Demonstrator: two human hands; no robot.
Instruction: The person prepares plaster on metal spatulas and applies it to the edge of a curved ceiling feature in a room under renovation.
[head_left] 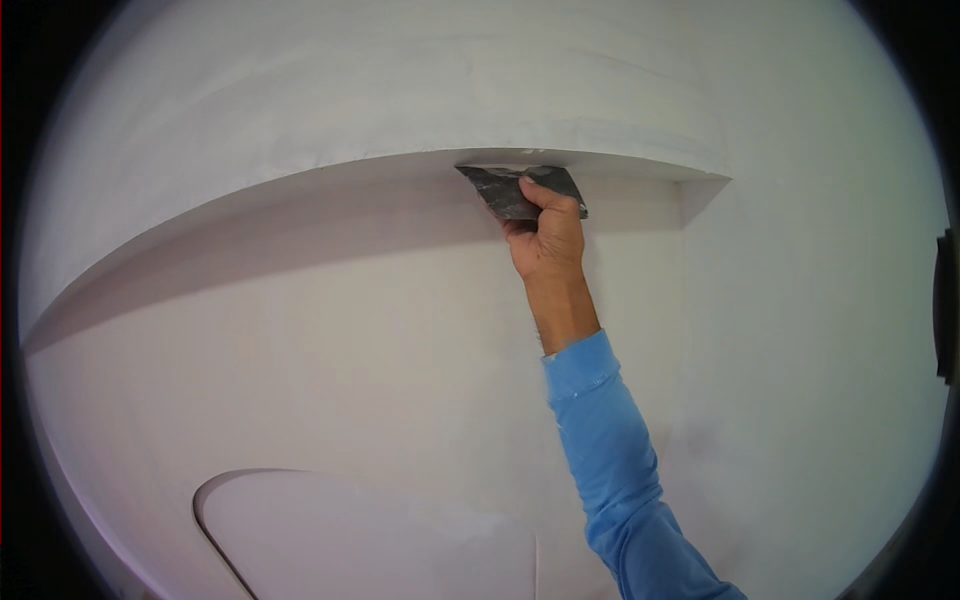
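Observation:
My right hand [545,225] reaches up in a blue long sleeve [610,460] from the lower right. It is closed on a dark grey, dust-streaked sheet of sandpaper [500,190], with the thumb across the near face and the fingers mostly hidden behind. The sheet's upper edge is up against the underside of a white overhang [370,172], close to its front edge. My left hand is out of the picture.
A pale wall [400,330] drops below the overhang, and another wall [800,330] meets it at a corner on the right. Low on the left, a rounded panel outline [200,500] has a dark gap along its side. Something dark [943,305] shows at the right rim.

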